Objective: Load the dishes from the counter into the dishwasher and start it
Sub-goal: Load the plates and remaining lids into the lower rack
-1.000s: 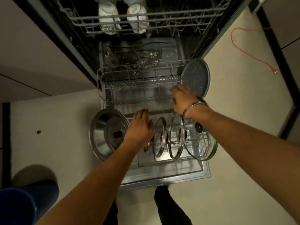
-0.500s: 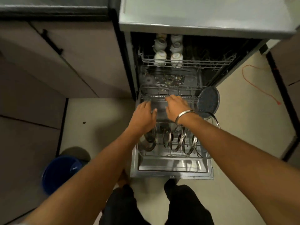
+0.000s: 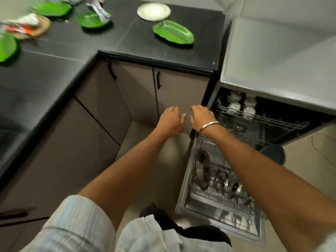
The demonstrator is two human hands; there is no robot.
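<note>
A second ago both hands were down among the lids in the lower rack; now they have lifted clear and the view has swung left to the counter, which suggests the next dish is about to be fetched. Far left of the fingers, green plates and blurred clutter lie on the counter. Up beyond the fingertips sit a green leaf-shaped plate and a round white plate, both well apart from the hands. The left hand hangs empty, fingers loosely together; just beside it the right hand is empty too, fingers relaxed and slightly spread. Right of and below the fingers, the dishwasher stands open, its lower rack holding steel lids.
</note>
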